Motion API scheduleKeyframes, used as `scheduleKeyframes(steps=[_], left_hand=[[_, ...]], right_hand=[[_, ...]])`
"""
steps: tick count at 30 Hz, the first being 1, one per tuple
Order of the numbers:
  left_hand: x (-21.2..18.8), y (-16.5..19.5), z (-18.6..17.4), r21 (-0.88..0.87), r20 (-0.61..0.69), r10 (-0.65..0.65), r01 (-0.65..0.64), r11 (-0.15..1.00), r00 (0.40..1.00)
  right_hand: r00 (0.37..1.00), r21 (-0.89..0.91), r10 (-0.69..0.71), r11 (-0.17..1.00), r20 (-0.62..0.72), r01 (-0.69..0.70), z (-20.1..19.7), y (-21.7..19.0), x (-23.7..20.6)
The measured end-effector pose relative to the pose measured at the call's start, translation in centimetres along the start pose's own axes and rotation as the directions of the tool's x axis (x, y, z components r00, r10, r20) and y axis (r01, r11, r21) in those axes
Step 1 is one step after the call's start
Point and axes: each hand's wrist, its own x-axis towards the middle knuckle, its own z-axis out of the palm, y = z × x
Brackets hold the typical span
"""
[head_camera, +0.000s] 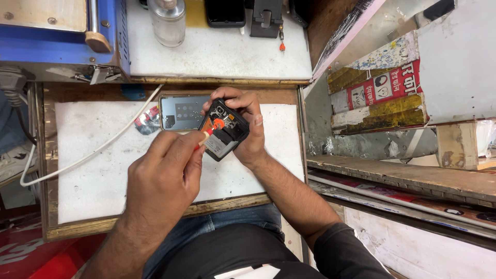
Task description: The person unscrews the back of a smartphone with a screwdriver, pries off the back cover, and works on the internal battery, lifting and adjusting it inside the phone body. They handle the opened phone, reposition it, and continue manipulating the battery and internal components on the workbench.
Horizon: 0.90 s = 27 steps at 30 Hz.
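Head view: right hand [247, 124] grips an opened phone [223, 129] above the worktop [103, 181] near its far edge; left hand [163, 173] pinches a red-tipped tool [211, 130] against it.

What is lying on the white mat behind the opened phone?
A detached grey back cover lies flat on the white mat, just behind the opened phone in the right hand. Its right end is covered by that phone and hand.

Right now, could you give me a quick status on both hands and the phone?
Right hand grips opened phone. Left hand holds orange-tipped tool on it. Grey back cover behind.
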Motion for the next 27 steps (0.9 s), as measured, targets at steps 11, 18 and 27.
scheduleKeyframes(steps=[11,18,27], left_hand=[[0.0,0.1,0.1,0.175,0.135,-0.107,0.082,0.981,0.985],[-0.2,-0.1,0.1,0.225,0.146,-0.157,0.121,0.967,0.977],[-0.3,-0.6,0.8,0.243,0.218,-0.210,0.156,0.958,0.953]], right_hand=[[0.999,-0.020,-0.002,1.000,0.038,0.003,0.1,0.3,-0.1],[0.999,-0.054,-0.009,0.998,0.052,0.011,0.2,0.3,-0.3],[0.999,-0.041,0.001,0.999,0.044,0.001,0.1,0.4,-0.2]])
